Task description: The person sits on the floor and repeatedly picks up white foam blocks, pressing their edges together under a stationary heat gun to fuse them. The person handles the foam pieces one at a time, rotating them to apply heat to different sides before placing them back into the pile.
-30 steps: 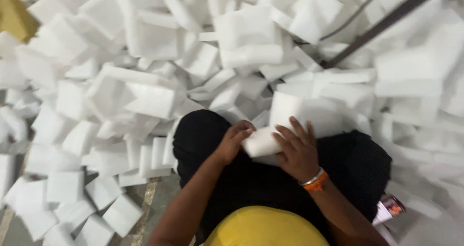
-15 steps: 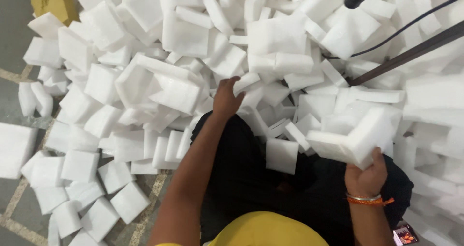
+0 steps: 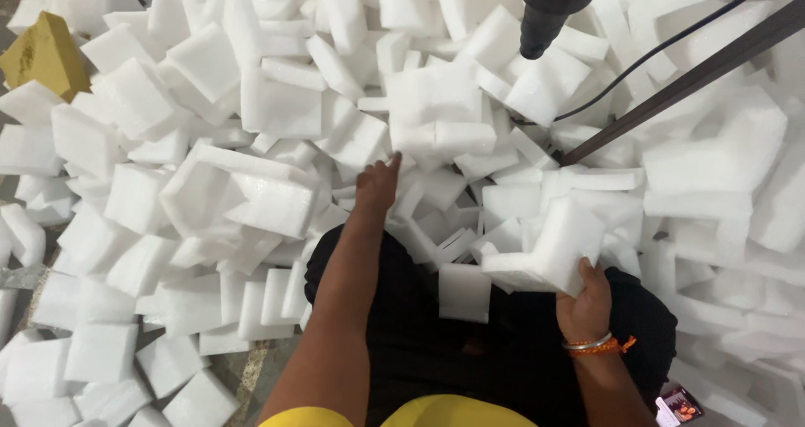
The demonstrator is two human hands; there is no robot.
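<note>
I see an L-shaped white foam corner piece [image 3: 549, 255] at lower right of the frame, thick and clean-edged, gripped at its bottom corner by my right hand [image 3: 587, 305]. My left hand [image 3: 377, 184] reaches up at centre frame, fingers loosely extended, touching the pile of white foam blocks [image 3: 277, 117]. A flat foam square [image 3: 464, 293] lies on my dark lap [image 3: 436, 351] between both arms.

Floor [image 3: 251, 377] heaped with foam pieces [image 3: 277, 108]
</note>
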